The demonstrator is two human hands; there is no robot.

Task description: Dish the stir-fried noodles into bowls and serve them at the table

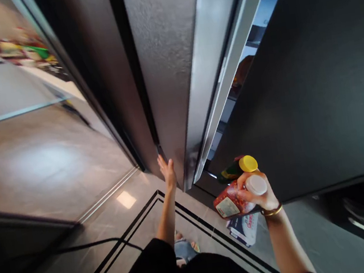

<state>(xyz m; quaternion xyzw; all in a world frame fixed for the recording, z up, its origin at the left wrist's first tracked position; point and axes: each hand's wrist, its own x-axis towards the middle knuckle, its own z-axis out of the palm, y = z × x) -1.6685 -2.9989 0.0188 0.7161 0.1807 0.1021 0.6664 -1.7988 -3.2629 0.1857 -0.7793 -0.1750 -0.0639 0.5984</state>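
My left hand lies flat with fingers stretched against the lower part of a dark grey fridge door. My right hand is closed around a red bottle with a white cap and also holds a dark green bottle with a yellow cap against it. A white packet with red lettering hangs below the right hand; how it is held is hidden. A narrow gap between the two doors shows lit fridge shelves.
A second dark door fills the right side. At the far left a white counter bears blurred colourful items. The grey tiled floor has black inlay lines, and a dark cable runs across it.
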